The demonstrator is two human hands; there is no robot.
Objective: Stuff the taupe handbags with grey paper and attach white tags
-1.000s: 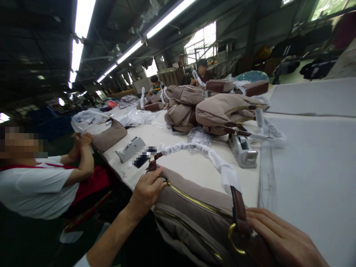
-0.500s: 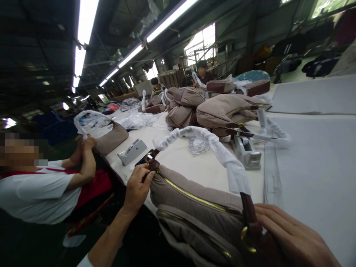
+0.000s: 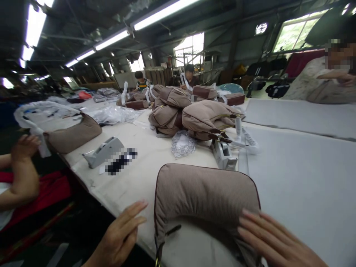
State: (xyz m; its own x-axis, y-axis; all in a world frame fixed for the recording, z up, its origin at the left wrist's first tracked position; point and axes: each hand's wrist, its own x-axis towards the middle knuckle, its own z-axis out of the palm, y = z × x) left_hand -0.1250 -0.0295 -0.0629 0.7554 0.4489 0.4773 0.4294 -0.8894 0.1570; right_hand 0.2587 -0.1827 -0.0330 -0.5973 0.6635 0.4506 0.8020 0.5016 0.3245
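Note:
A taupe corduroy handbag (image 3: 205, 189) with dark piping lies on the table edge in front of me. Its curved body faces away and its ends point toward me; the wrapped strap is out of sight. My left hand (image 3: 119, 233) is just left of the bag, apart from it, fingers stretched out and holding nothing. On the bag's right end rests my right hand (image 3: 280, 241), its fingers flat and straight. A dark zipper pull (image 3: 172, 230) shows on the inner curve at the left.
Beyond are a pile of similar handbags (image 3: 204, 115), a grey tape dispenser (image 3: 224, 154), another tape dispenser (image 3: 107, 150) and crumpled plastic (image 3: 183, 144). At left a co-worker's hand (image 3: 26, 146) is near a handbag (image 3: 73, 135). White sheets (image 3: 303, 163) lie at right. Other people sit around.
The handbag has turned so its zippered top and wrapped strap no longer face up, and it now lies on the table. My left hand has let go of its strap end. My view swung right.

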